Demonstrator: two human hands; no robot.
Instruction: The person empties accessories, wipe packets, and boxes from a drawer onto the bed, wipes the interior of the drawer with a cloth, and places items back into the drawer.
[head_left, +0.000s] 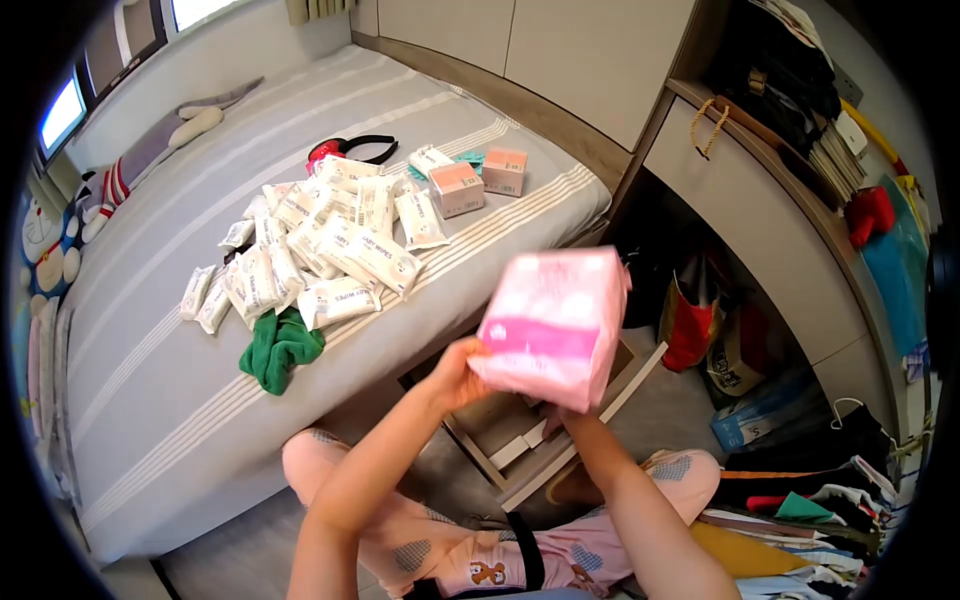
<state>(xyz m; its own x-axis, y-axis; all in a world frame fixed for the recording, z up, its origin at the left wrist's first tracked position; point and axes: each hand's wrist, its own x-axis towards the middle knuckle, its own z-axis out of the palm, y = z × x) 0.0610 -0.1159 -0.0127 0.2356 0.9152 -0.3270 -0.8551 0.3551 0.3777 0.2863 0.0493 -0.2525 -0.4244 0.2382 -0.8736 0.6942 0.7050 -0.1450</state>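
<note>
A pink soft plastic pack (555, 325) with a magenta band, slightly blurred and its print unreadable, is held up over an open drawer (640, 375). My left hand (458, 377) grips the pack's lower left edge, fingers wrapped round it. Below the pack's bottom is my right hand (556, 420), its fingers mostly hidden, so whether it touches the pack is unclear. On the bed to the left lies a heap of white baby wipes packs (365, 250). Two small pink boxes (457, 190) stand beside the heap.
A green cloth (280, 348) lies near the bed's (190, 455) front edge, and a black headband with red (370, 148) lies behind the wipes. Bags (692, 315) stand under the curved desk at right. Folded clothes (800, 520) are stacked at lower right.
</note>
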